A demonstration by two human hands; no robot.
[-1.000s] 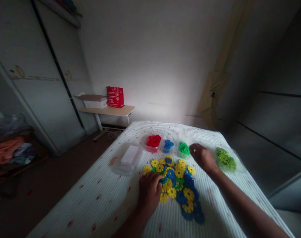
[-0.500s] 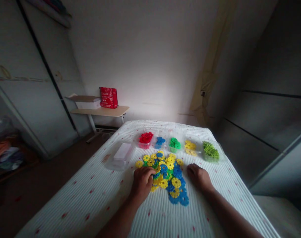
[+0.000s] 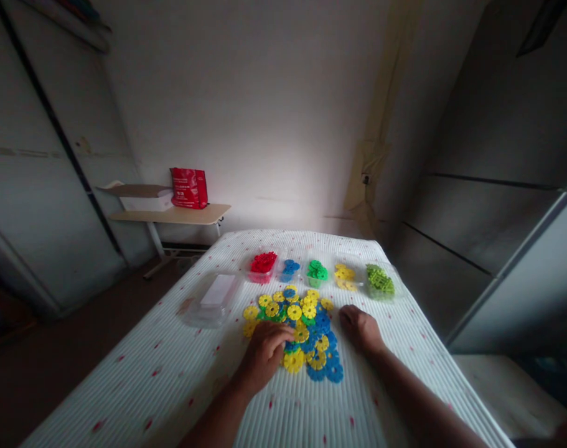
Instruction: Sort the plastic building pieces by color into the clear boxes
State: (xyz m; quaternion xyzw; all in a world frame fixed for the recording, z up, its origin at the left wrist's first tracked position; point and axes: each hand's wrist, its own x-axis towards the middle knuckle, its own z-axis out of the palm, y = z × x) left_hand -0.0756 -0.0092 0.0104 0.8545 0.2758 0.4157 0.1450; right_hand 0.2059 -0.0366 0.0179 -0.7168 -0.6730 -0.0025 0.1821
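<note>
A loose pile of notched plastic discs point(image 3: 294, 312), yellow, blue and green, lies on the ribbed white cloth. My left hand point(image 3: 264, 350) reaches over the pile's near left side, fingers bent together. Its fingertips meet the edge of a yellow disc point(image 3: 301, 334); the thumb side is partly hidden. To the right of the pile, my right hand point(image 3: 361, 328) rests on the cloth, fingers curled in. Whether anything is inside it cannot be seen. Blue discs point(image 3: 333, 370) spread out at the pile's near right edge.
Behind the pile stand clear tubs holding red pieces point(image 3: 263, 262), blue pieces point(image 3: 289, 270), green pieces point(image 3: 317, 270), yellow pieces point(image 3: 344, 274) and lime pieces point(image 3: 379, 280). A clear container with a white block point(image 3: 218, 290) sits at left. A side table point(image 3: 185, 214) carries a red bag point(image 3: 190, 188).
The view has turned slightly right. My left hand has shifted a little toward me and right over the pile, a yellow disc at its fingertips. The right hand stays beside the pile.
</note>
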